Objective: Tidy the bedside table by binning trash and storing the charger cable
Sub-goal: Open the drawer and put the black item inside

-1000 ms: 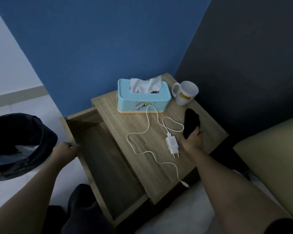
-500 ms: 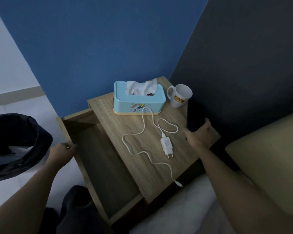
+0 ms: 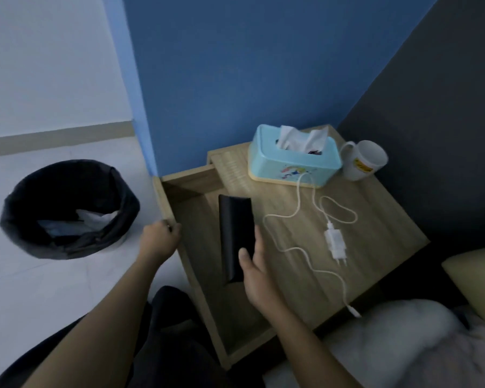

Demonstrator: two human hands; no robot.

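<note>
Cable placement decides the coming move. The charger cable [image 3: 298, 203] lies loose on the counter [image 3: 375, 219], just right of the right hand [image 3: 259, 271]. It loops from the foot of the tissue box [image 3: 294, 166] down to a free end at the near edge. Its white plug [image 3: 336, 243] rests further right, prongs toward the person, long axis running near to far. None of it is in the drawer [image 3: 199, 264] yet.

The right hand is occupied. Its thumb and fingers [image 3: 257, 238] clamp the near end of a flat black case [image 3: 234, 228], held over the open drawer, left of the cable, long axis pointing away from the person. Whether the case touches the drawer floor cannot be told.

The left hand [image 3: 160, 239] is further from the cable, fingers curled over the drawer's outer edge. The bin [image 3: 67, 247] stands well to its left.

Judgement: the right hand is the nearer one, but it must let go of the case first. The reach then goes rightward, and the plug looks the firmest part to take.
</note>
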